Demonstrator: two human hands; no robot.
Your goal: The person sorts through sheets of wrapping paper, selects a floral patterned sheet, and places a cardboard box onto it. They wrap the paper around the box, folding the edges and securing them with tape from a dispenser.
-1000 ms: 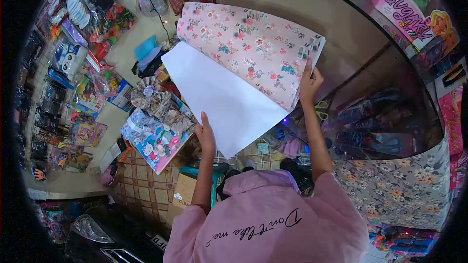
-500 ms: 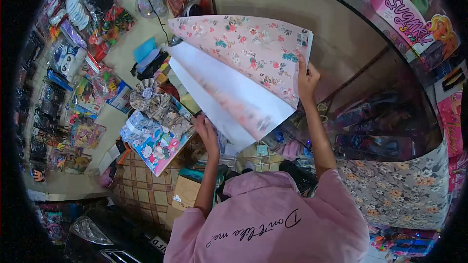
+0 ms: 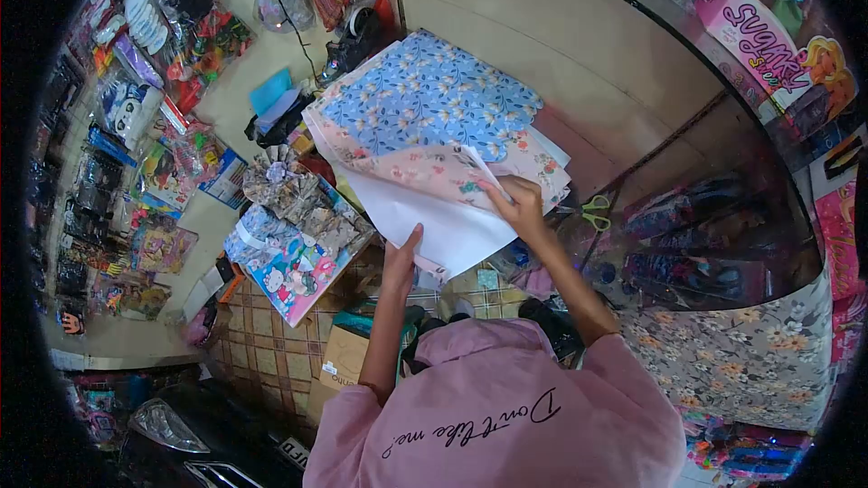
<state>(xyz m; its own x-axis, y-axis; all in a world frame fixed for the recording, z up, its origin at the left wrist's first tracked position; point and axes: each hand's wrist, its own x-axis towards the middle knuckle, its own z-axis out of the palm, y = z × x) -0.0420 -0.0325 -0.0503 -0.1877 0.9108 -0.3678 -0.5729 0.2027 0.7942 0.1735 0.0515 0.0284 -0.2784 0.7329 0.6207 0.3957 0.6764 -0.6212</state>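
Note:
Pink floral paper with a white back (image 3: 434, 221) is folded over towards me, its layers curling. My right hand (image 3: 519, 203) pinches its upper right part, fingers closed on it. At the lower left edge, my left hand (image 3: 402, 258) grips the paper with the thumb on the white side; its other fingers are hidden underneath. Behind lies a blue sheet with pale flowers (image 3: 434, 99), on top of more pink floral sheets (image 3: 533, 163). Green-handled scissors (image 3: 596, 213) rest just right of the sheets.
Left of the papers are a fabric flower bundle (image 3: 280, 185) and a cartoon-print package (image 3: 294, 280). Packaged goods (image 3: 163, 172) cover the left side. A glass counter edge (image 3: 723, 81) curves along the right. A cardboard box (image 3: 344, 357) stands below.
The pink sheet has been drawn down towards me, uncovering the blue floral sheet and the scissors. My right hand has moved down and left; my left hand has shifted slightly right.

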